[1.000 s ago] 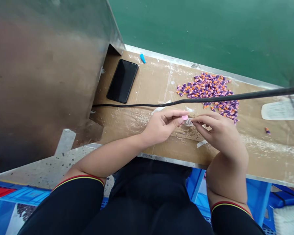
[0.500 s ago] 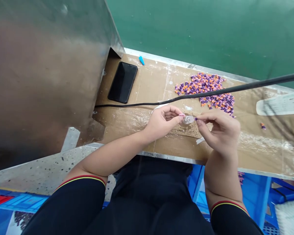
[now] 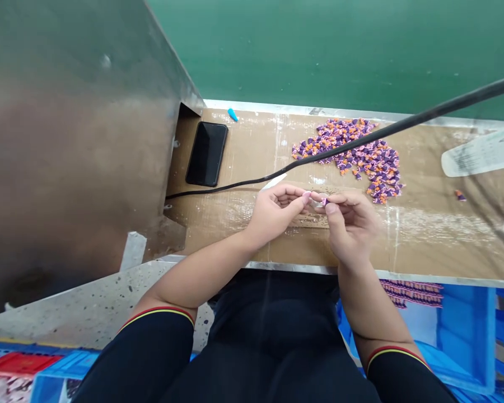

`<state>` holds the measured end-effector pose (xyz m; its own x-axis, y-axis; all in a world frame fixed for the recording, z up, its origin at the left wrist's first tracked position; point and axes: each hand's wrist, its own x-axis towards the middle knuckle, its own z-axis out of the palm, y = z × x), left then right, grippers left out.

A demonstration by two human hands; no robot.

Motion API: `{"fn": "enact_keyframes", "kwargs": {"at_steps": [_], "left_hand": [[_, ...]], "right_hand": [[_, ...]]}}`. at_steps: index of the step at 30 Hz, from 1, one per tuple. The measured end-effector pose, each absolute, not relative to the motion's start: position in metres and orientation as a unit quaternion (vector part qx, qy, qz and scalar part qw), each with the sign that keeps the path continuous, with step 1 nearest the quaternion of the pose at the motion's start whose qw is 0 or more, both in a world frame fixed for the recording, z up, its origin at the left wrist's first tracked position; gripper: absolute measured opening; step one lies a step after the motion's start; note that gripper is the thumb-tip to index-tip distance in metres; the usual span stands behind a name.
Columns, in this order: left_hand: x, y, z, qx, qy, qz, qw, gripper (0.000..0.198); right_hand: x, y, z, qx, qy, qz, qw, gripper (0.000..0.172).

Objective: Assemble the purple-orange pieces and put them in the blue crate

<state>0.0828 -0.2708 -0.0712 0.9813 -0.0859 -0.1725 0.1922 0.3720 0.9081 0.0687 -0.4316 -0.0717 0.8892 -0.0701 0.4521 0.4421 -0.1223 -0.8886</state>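
Observation:
Over the cardboard-covered table [image 3: 243, 212], my left hand [image 3: 273, 211] pinches a small pink piece [image 3: 306, 194] between thumb and index finger. Facing it, my right hand [image 3: 353, 218] holds a small purple piece with a pinkish-white edge [image 3: 325, 201] in its fingertips. The two pieces are close together but appear apart. A small clear round container [image 3: 318, 208] sits just behind the fingertips, partly hidden by them. Beyond my right hand lies a pile of small purple, orange and pink pieces [image 3: 348, 143].
A black cable [image 3: 285, 168] crosses above the table, passing over the pile. A phone [image 3: 207, 154] and a blue cap [image 3: 232, 115] lie left, beside a large metal housing [image 3: 88, 140]. One loose piece [image 3: 460, 195] and a whitish printed object [image 3: 483, 151] are right. A blue crate [image 3: 466, 330] stands below.
My right hand has moved left, bringing the purple piece from the clear container's right side closer to the pink piece in my left hand. The view has turned slightly.

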Motion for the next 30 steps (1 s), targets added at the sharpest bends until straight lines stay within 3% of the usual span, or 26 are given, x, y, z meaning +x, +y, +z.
{"fn": "enact_keyframes", "kwargs": {"at_steps": [12, 16, 30], "left_hand": [[0.078, -0.275, -0.079, 0.561, 0.026, -0.018, 0.827, 0.035], [0.076, -0.273, -0.071, 0.586, 0.009, -0.017, 0.81, 0.036], [0.074, -0.269, -0.077, 0.659, -0.108, 0.119, 0.735, 0.007]], "right_hand": [[0.067, -0.431, -0.081, -0.779, -0.15, -0.238, 0.56, 0.019], [0.067, -0.429, -0.078, -0.783, -0.143, -0.242, 0.556, 0.013], [0.069, -0.432, -0.08, -0.782, -0.181, -0.274, 0.53, 0.021]]}}
